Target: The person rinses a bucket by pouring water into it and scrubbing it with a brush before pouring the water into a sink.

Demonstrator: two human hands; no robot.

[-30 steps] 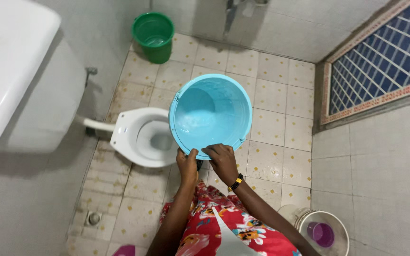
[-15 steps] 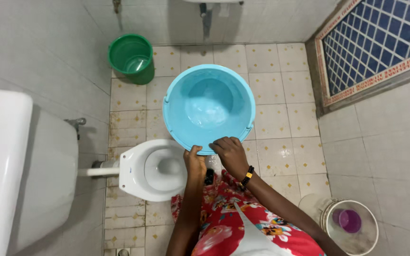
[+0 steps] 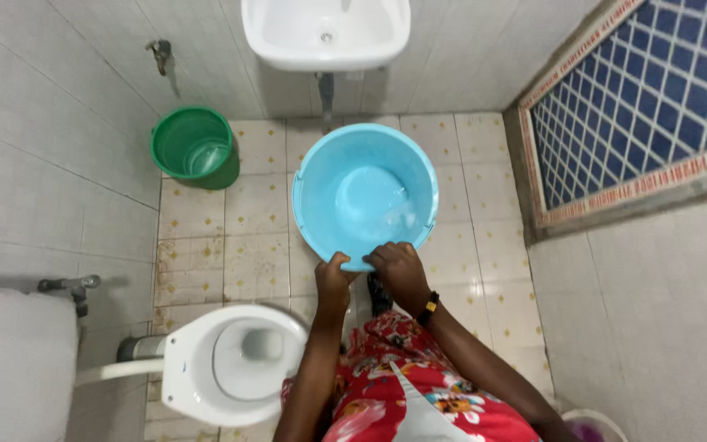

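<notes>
Both hands on one thing: a round light-blue plastic bucket (image 3: 365,195), held in the air over the tiled floor (image 3: 198,245), mouth up toward the camera. A little water shows in the bottom, toward the right wall.

Left hand (image 3: 333,281): closed on the near rim of the light-blue bucket, thumb hooked over the edge, fingers under and out of sight.

Right hand (image 3: 399,268): clamped on the same near rim, just beside the left hand, fingers curled over the lip. A black-and-yellow beaded band (image 3: 428,308) sits on that wrist.

Bucket sits between the white wall-hung basin (image 3: 326,33) at the far wall and the person's body. Its far rim lies just short of the basin's drain pipe.

Round green plastic bucket (image 3: 195,147) stands on the floor in the far left corner, against the left wall, well apart from the blue one; some water in it.

White toilet bowl (image 3: 235,364) at the near left, seat up, just beside the left forearm. White cistern (image 3: 14,360) against the left wall.

Blue grid-patterned tile panel (image 3: 640,90) on the right wall.

Person wears red flowered cloth (image 3: 386,385).
</notes>
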